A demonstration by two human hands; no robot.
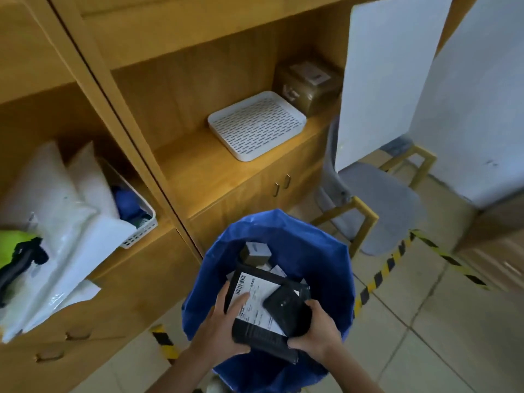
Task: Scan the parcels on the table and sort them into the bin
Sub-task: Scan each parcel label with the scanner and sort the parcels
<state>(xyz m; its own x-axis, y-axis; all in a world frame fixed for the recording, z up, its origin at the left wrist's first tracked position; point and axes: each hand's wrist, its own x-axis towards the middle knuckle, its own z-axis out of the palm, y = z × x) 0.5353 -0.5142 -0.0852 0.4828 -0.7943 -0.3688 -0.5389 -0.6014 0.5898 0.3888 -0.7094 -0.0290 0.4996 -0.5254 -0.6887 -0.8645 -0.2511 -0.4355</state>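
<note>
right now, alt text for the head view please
The left hand grips a black parcel with a white label over a blue bin, while the right hand holds a black scanner against it. Wooden shelves stand behind.

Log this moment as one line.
left hand: holds parcel | right hand: holds scanner over its label | parcel: above bin | bin: other parcels inside

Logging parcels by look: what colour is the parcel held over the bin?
The parcel is black with a white label; head view.

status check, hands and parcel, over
Left hand grips black parcel over blue bin. Right hand holds scanner over its label. Nothing blocks the drop.
</note>
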